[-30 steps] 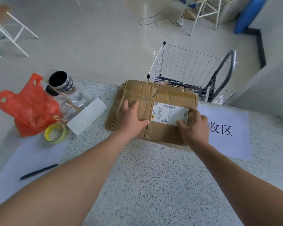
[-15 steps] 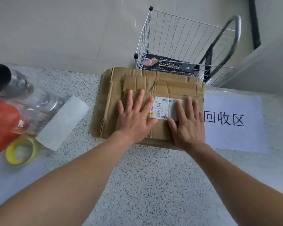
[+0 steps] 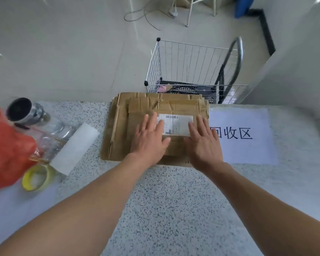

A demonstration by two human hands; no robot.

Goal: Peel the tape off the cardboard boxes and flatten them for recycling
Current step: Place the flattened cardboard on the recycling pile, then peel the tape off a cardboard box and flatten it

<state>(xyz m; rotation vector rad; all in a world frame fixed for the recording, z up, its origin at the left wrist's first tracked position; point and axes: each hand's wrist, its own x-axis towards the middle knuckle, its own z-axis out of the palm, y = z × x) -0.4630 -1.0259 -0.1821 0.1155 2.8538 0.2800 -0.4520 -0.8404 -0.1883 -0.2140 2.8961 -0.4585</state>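
1. The flattened cardboard box [image 3: 155,111] lies on the speckled table [image 3: 174,209], at its far edge, with the wire basket [image 3: 190,69] just beyond the box on the floor side.
2. The left hand [image 3: 148,143] lies flat on the box, fingers straight and spread, reaching the left end of the white shipping label [image 3: 177,124] on the box's top.
3. The right hand [image 3: 203,145] is likewise flat and open, palm down at the box's near right corner, holding nothing.
4. The step looks like pressing the box flat; that seems nearly done, since the box lies low.
5. Strips of brown tape [image 3: 175,104] show along the box's far side, above the label.
6. Next, I judge, a fingertip must lift a tape end while the other hand pins the box.
7. A paper sign [image 3: 248,148] lies just right of the box; a yellow tape roll [image 3: 37,178] well to its left.
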